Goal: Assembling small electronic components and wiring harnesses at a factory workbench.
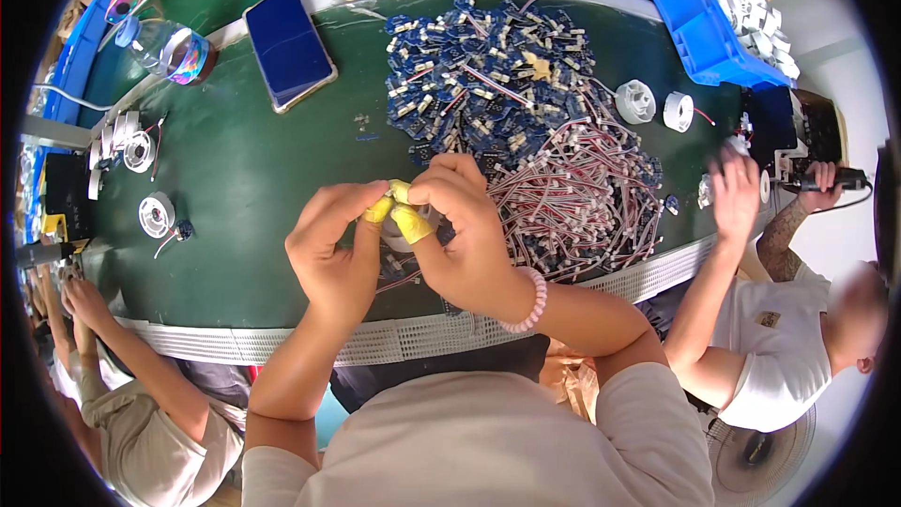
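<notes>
My left hand (330, 237) and my right hand (462, 225) meet over the near middle of the green table, fingertips touching. Both are closed in a pinch, with yellow finger covers on some fingertips. What they hold is small and mostly hidden; a whitish bit shows between the tips. Partly covered by my fingers, a pale round part (398, 237) lies below them. A pink coiled band circles my right wrist. Just right of my right hand spreads a heap of white-and-red cables with white connectors (582, 192). Behind it is a pile of small blue circuit boards (488, 75).
White round housings (635, 101) stand right of the piles, others (157, 214) at the left. A dark-screened tablet (290, 47), a bottle (167, 51) and a blue bin (699, 28) are farther back. Co-workers' hands (735, 190) work at both sides. White mesh edging (404, 345) lines the near edge.
</notes>
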### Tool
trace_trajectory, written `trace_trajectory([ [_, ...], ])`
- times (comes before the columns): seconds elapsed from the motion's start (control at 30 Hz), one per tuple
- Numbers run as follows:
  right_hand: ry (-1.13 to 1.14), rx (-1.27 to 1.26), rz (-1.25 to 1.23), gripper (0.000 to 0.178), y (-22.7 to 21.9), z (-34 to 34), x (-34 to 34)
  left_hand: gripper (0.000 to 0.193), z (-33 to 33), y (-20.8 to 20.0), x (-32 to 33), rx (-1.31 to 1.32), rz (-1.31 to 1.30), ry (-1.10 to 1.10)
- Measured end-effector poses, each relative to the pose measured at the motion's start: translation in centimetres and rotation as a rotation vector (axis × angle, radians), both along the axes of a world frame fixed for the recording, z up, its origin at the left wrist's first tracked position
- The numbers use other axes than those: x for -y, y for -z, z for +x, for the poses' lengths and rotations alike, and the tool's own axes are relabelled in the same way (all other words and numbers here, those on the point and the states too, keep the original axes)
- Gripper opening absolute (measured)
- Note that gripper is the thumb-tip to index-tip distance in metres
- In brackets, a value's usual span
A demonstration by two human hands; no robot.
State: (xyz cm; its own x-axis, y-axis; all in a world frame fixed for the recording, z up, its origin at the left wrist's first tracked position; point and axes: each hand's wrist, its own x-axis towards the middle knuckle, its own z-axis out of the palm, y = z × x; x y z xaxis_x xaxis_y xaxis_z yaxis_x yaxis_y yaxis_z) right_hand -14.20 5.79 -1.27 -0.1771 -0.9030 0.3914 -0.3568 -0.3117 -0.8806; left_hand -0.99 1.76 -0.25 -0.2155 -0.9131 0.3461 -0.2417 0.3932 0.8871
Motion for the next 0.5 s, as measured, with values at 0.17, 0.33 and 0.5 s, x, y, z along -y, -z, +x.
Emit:
trace_trajectory([
  [0.17,-0.064,-0.104,-0.039,0.026,-0.2,-2.1,-0.7,0.022,-0.3,0.1,0.1,0.037,0.010,0.080],
  [0.33,0.421,-0.696,-0.042,0.029,-3.7,-10.0,-2.5,0.020,0.5,0.6,0.8,-0.037,0.078,0.062],
  [0.5,0.347,-0.790,0.111,0.016,-2.9,-11.6,-3.1,0.019,0.7,1.6,1.3,-0.175,0.233,0.114],
])
